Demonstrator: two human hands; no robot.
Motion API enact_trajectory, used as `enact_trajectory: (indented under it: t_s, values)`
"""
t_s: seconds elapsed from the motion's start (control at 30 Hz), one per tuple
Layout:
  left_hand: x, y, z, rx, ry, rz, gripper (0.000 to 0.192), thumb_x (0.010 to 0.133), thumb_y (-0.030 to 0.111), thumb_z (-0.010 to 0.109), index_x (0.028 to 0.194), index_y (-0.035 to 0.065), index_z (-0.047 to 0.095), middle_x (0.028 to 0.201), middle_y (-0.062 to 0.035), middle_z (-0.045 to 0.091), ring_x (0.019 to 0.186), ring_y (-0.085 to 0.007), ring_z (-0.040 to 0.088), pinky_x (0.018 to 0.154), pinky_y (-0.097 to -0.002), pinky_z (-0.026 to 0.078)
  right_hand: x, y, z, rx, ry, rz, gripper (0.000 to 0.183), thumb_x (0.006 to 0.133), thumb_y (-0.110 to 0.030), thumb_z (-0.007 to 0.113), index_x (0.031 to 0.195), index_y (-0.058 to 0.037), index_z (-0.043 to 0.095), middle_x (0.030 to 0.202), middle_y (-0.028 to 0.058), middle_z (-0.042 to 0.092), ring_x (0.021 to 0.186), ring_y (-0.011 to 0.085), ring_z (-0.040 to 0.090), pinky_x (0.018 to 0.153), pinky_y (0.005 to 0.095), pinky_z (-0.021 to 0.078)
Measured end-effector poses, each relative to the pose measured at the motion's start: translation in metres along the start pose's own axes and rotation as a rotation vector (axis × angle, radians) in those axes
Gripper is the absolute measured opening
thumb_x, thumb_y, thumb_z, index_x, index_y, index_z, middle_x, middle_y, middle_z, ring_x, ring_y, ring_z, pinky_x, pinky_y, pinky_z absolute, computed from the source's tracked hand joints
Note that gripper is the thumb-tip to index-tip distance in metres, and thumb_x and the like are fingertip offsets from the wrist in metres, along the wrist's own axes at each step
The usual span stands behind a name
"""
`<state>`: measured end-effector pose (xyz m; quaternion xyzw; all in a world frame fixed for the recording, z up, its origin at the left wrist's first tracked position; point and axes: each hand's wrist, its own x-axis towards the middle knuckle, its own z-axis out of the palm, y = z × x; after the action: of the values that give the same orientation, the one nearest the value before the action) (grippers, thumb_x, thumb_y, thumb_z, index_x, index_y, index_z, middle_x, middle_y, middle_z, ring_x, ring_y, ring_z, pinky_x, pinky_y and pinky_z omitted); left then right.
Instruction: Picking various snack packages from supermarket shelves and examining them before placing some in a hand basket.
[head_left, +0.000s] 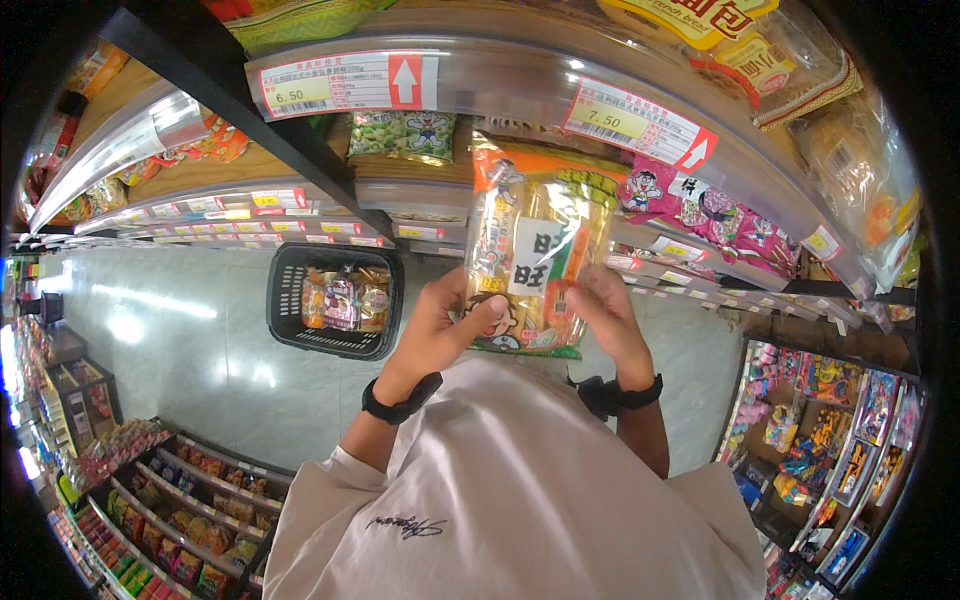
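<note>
A large, shiny plastic snack bag (536, 247), orange at the top and green at its lower edge, is held upright between both hands in front of the shelves. My left hand (442, 322) grips its lower left side, thumb across the front. On the lower right side is my right hand (611, 322), its thumb on the front and its fingers partly hidden behind the bag. A black shopping basket (281, 330) sits on the floor to the left, with several packaged goods (345, 300) in it.
Price-tagged shelves (480, 75) curve across the top, holding green snack packs (401, 136), purple packs (712, 214) and bagged bread (757, 67). Snack racks (195, 495) stand at lower left, a toy display (825, 435) at lower right. Grey tiled floor (202, 330) lies between.
</note>
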<state>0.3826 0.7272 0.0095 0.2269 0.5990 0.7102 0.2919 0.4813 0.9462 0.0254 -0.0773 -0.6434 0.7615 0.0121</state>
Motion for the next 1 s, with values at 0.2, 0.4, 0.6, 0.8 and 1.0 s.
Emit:
enact_trajectory:
  t_s: [0.2,0.4,0.6,0.8,1.0]
  values:
    - [0.004,0.000,0.003,-0.059,0.104,-0.052,0.029,0.100,0.017,0.064,0.120,-0.0037,0.062,0.098,-0.0035,0.067,0.082,-0.0064,0.059,0.071,-0.0237,0.049,0.001,-0.007,0.000,-0.209,-0.087,0.017,0.032,0.097,-0.013,0.068,0.126,-0.0002,0.064,0.113,0.0044,0.070,0.102,0.0090,0.061,0.088,0.0273,0.0504]
    - [0.012,-0.005,0.004,-0.049,0.089,-0.062,0.034,0.098,0.015,0.067,0.125,-0.0038,0.058,0.107,-0.0060,0.068,0.093,-0.0091,0.060,0.079,-0.0258,0.050,0.000,-0.008,-0.001,-0.239,-0.035,-0.033,0.026,0.097,-0.014,0.068,0.117,0.0027,0.068,0.104,0.0051,0.073,0.094,0.0086,0.063,0.083,0.0264,0.0506]
    - [0.017,-0.015,0.013,-0.118,0.204,0.065,0.044,0.095,0.003,0.065,0.134,-0.0036,0.045,0.125,-0.0112,0.063,0.112,-0.0145,0.059,0.093,-0.0285,0.046,0.002,-0.020,0.003,-0.452,0.000,-0.118,0.023,0.095,-0.014,0.070,0.110,0.0023,0.071,0.093,0.0099,0.075,0.083,0.0118,0.068,0.076,0.0278,0.0521]
    - [0.016,-0.016,0.015,-0.322,0.193,-0.007,0.040,0.105,0.024,0.050,0.136,-0.0010,0.046,0.131,-0.0125,0.059,0.123,-0.0182,0.055,0.105,-0.0334,0.041,-0.004,-0.031,0.003,-0.726,-0.115,-0.224,0.040,0.085,-0.022,0.078,0.118,-0.0009,0.068,0.100,0.0143,0.074,0.085,0.0220,0.072,0.082,0.0351,0.0551]
    - [0.016,-0.047,0.014,-0.831,-0.089,-0.064,0.076,0.102,0.061,0.039,0.144,-0.0020,0.041,0.127,-0.0215,0.059,0.108,-0.0303,0.063,0.091,-0.0423,0.052,-0.003,-0.033,0.000,-0.371,-0.394,-0.182,0.063,0.083,-0.029,0.077,0.136,-0.0009,0.058,0.117,0.0140,0.070,0.101,0.0236,0.066,0.096,0.0375,0.0492]
